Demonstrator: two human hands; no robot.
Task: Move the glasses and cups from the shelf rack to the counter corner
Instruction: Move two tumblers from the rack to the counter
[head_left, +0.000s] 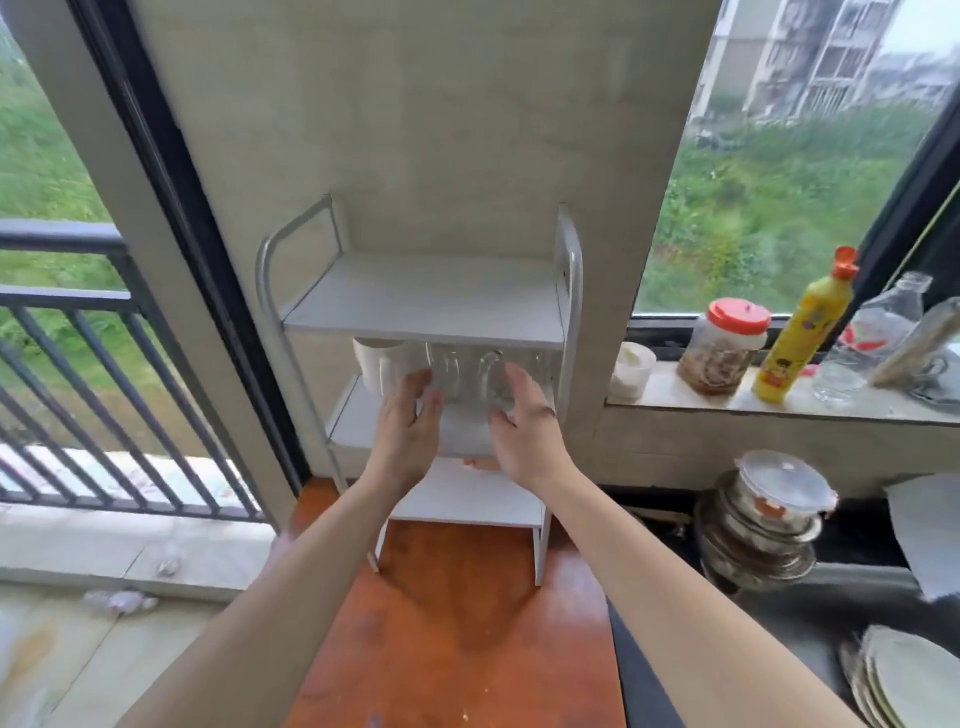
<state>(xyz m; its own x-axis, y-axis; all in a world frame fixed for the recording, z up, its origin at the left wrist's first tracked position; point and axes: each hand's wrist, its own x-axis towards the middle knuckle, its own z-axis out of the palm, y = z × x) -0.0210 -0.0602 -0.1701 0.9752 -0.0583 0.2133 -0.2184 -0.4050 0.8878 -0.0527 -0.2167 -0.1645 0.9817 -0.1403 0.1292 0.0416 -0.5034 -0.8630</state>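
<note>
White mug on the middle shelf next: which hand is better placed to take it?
Left. The left hand is open just below the white mug; the right hand is nearer the clear glasses.

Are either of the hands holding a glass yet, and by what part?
Nothing is held. The left hand and right hand are open, reaching toward the clear glasses on the middle shelf.
</note>
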